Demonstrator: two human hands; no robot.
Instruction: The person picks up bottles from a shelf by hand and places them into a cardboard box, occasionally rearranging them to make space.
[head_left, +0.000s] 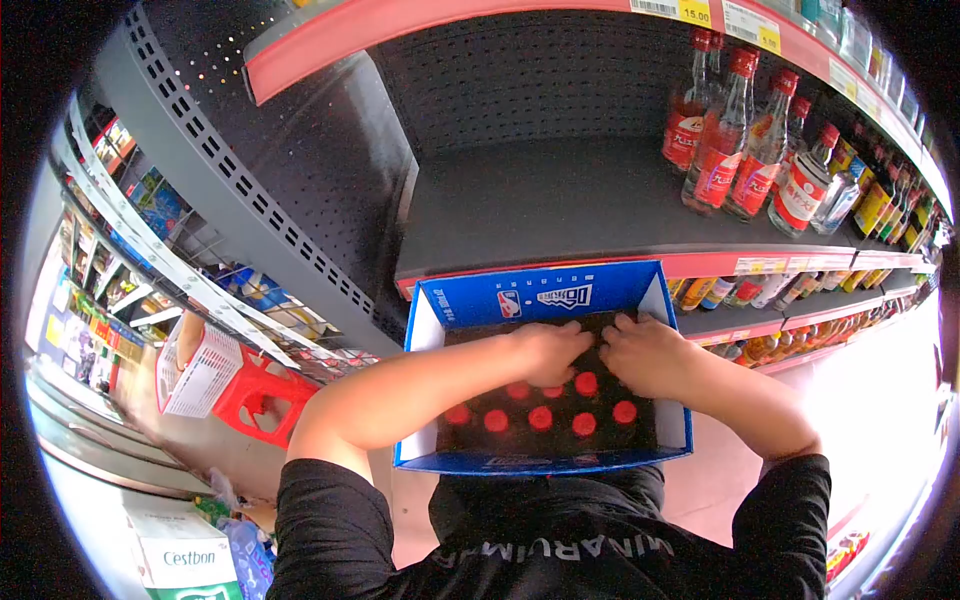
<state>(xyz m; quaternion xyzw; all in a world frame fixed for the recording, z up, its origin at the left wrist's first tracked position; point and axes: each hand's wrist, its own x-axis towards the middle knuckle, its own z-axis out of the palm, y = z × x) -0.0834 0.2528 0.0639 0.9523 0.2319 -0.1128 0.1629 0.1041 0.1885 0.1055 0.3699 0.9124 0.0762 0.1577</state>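
Note:
A blue cardboard box with white inner walls rests against the front of me, its far edge by the shelf lip. Inside stand several dark bottles with red caps. Over the far part of the box my left hand has its fingers curled down among the bottles. Close beside it, my right hand is bent the same way, fingertips pressed together. The two hands are a small gap apart. What their fingertips hold is hidden and too dark to name.
A dark shelf with a red price rail lies just beyond the box. Clear glass bottles with red labels stand on its right part. Down at left are a red plastic stool, a white basket and a Cestbon carton.

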